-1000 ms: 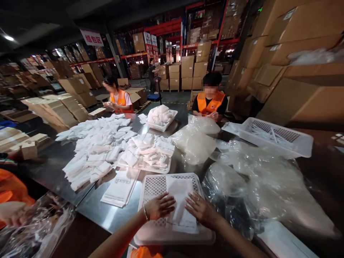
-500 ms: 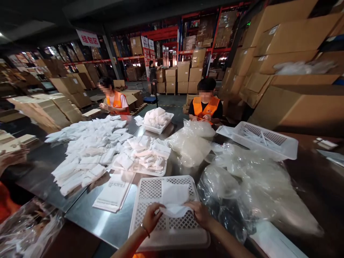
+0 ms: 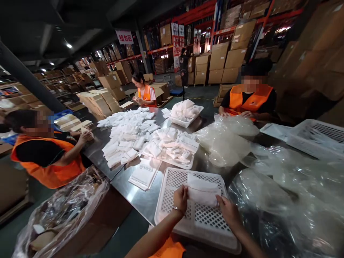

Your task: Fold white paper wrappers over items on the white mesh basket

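A folded soft white bag (image 3: 203, 193) with a thin dark line across it lies over a white perforated plastic basket (image 3: 206, 234), whose mesh faces up. My left hand (image 3: 180, 199) pinches the bag's left edge, fingers closed. At the opposite lower edge, the fingers of my right hand (image 3: 228, 210) are closed on the bag too. Left of the basket rests a stack of flat white bags (image 3: 145, 173) with grey print. Just beyond is a white tray (image 3: 188, 165) heaped with small white packets (image 3: 172, 143).
More white packets (image 3: 126, 132) cover the table's left side. Clear plastic bags (image 3: 285, 200) spread at right, near another basket (image 3: 309, 139). A filled tray (image 3: 185, 122) stands farther back. Co-workers in orange vests sit around. A lined carton (image 3: 64, 215) stands at lower left.
My view has swung left, bringing a co-worker and the carton fully into sight. The bag's near part, earlier raised between my hands, now lies folded over flatter, with both hands still on it.
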Demonstrator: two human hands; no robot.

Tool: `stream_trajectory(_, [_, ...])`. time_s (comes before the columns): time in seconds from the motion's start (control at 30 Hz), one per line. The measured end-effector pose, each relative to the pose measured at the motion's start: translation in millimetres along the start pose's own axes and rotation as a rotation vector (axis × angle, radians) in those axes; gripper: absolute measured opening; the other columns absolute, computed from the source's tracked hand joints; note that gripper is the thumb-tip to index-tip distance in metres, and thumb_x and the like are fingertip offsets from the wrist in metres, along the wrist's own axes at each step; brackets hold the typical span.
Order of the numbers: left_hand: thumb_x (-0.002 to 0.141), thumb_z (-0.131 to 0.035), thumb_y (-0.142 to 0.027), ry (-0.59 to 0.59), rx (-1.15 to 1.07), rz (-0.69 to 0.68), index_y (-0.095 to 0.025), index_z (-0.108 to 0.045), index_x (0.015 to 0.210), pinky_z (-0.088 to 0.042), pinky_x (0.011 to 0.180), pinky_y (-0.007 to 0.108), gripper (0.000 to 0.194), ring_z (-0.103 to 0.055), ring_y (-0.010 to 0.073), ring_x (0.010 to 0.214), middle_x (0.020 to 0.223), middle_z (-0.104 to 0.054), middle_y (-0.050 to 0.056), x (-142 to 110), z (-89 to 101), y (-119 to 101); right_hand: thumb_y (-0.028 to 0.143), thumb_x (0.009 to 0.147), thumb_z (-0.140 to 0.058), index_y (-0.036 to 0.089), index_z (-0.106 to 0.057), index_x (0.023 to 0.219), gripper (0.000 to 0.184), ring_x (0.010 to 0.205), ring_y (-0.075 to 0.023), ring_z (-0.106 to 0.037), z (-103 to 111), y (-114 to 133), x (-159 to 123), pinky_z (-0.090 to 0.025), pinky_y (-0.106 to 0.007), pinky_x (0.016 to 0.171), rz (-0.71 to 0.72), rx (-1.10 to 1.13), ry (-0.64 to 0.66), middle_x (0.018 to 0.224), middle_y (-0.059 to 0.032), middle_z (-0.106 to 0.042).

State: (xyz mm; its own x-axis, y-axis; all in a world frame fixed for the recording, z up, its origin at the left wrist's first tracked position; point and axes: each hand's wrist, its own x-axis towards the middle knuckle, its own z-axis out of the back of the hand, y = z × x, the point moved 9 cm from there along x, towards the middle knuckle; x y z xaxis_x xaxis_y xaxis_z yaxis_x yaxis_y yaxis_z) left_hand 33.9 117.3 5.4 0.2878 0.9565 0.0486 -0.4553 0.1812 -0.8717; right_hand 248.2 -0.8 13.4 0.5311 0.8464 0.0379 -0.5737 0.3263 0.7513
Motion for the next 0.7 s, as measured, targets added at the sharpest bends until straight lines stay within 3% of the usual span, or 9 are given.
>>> stream_trajectory(0.2, [0.095,-0.033,-0.037,0.047,0.203,0.025,-0.022,-0.051,0.069,-0.031,0.058,0.03,0.035,-0.057,0.0205,0.061,0.063,-0.061,0.006,8.4,-0.1,1.8,0.073,0.081,-0.024,0.024,-0.048,0.051,0.063,0.047,-0.019,-0.052,-0.1,3.3,-1.4,-0.032,-0.031,0.05,0.025,-0.065,-0.097,0.048,-0.0074,-0.056])
stream_trajectory(0.3, [0.095,-0.035,-0.028,0.066,0.263,0.056,-0.021,-0.055,0.073,-0.03,0.058,0.03,0.031,-0.059,0.0206,0.061,0.063,-0.062,0.006,10.6,0.9,4.1,0.067,0.086,-0.026,0.023,-0.053,0.052,0.061,0.046,-0.0182,-0.052,-3.0,3.7,-1.6,-0.03,-0.031,0.05,0.082,-0.132,-0.12,0.05,-0.0077,-0.059])
stream_trajectory(0.7, [0.096,-0.044,-0.03,0.137,0.397,0.097,-0.019,-0.063,0.074,-0.033,0.06,0.027,0.031,-0.061,0.0198,0.066,0.069,-0.066,0.007,17.5,2.7,0.4,0.045,0.089,-0.03,0.022,-0.059,0.057,0.049,0.051,-0.0189,-0.057,-18.5,5.0,-4.1,-0.033,-0.032,0.053,0.15,-0.403,-0.104,0.055,-0.007,-0.063])
